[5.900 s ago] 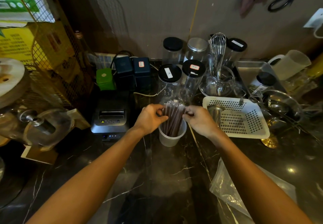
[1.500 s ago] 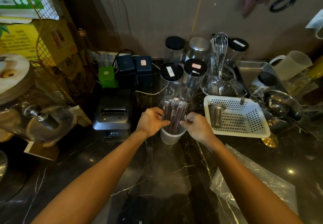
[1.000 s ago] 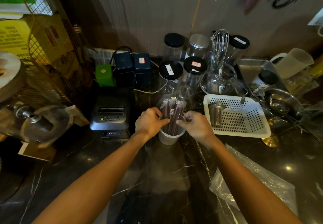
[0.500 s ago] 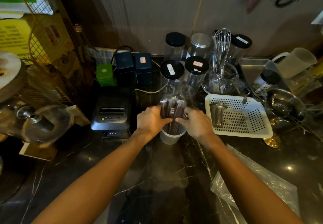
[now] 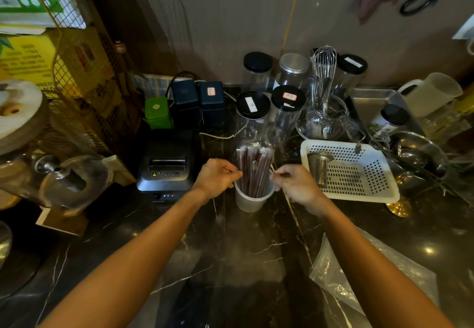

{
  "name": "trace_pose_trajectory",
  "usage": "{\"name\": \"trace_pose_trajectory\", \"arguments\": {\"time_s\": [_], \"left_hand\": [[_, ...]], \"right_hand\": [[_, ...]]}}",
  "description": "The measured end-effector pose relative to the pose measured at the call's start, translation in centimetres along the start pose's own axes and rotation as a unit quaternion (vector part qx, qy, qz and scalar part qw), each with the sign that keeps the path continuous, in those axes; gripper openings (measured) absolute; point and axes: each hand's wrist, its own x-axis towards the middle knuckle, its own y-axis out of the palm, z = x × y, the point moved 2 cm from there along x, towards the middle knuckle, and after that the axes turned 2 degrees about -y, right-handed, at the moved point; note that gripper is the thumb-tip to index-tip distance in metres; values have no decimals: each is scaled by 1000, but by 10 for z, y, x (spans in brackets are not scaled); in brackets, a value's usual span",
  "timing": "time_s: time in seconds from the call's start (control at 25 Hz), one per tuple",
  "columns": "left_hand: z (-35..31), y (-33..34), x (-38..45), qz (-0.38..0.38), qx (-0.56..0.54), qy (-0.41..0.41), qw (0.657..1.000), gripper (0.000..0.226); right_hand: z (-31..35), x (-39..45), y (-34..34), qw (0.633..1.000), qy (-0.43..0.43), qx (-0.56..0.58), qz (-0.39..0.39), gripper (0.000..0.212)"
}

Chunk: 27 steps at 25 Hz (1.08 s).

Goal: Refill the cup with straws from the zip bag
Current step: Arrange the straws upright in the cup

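A white plastic cup stands on the dark marble counter, with a bundle of brown wrapped straws upright in it. My left hand is at the cup's left side, its curled fingertips pinched against the straws just above the rim. My right hand is at the cup's right side with fingers curled, a small gap between it and the bundle. The clear zip bag lies flat at the lower right, partly under my right forearm.
A black receipt printer sits left of the cup. Lidded clear jars and a whisk in a glass jug stand behind it. To the right is a white perforated basket holding a metal cup.
Both hands were pressed together around the straw bundle half a second ago. They have moved slightly apart and down toward the cup's rim. The straws stand a little more spread.
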Motion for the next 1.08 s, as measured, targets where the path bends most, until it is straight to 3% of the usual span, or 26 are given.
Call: {"name": "trace_pose_trajectory", "arguments": {"time_s": [0.32,0.76,1.08], "left_hand": [[-17,2,22,-85,-49,-3,995,14],[-11,6,52,-82,-70,-29,994,18],[-13,8,39,-116,-40,-23,992,43]], "right_hand": [[13,27,-5,998,-8,25,-62,16],[1,63,-1,996,-8,-3,-93,25],[2,40,-11,996,-15,5,-90,19]]}}
